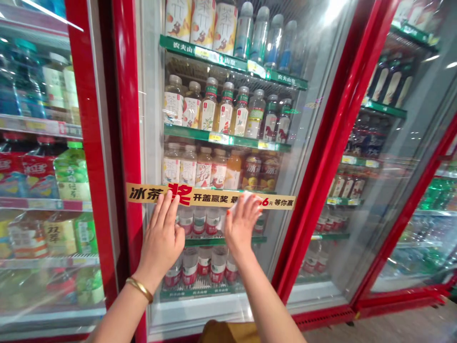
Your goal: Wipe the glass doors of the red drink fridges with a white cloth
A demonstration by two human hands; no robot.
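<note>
A long yellow promotional strip (210,197) with black and red Chinese print runs across the glass door (150,166) of a red-framed drinks fridge. My left hand (160,233) lies flat on the glass, fingers spread and their tips at the strip's lower edge. My right hand (243,223) presses a white cloth or tissue (240,202) against the strip, and this wad hides part of the print. A gold bangle (139,289) circles my left wrist.
Shelves of bottled teas and drinks (224,114) stand behind the glass. Red-framed fridge doors (339,143) flank this door on both sides, with more bottles inside. A brown floor (385,328) shows at lower right, and something mustard-coloured (228,332) sits at the bottom edge.
</note>
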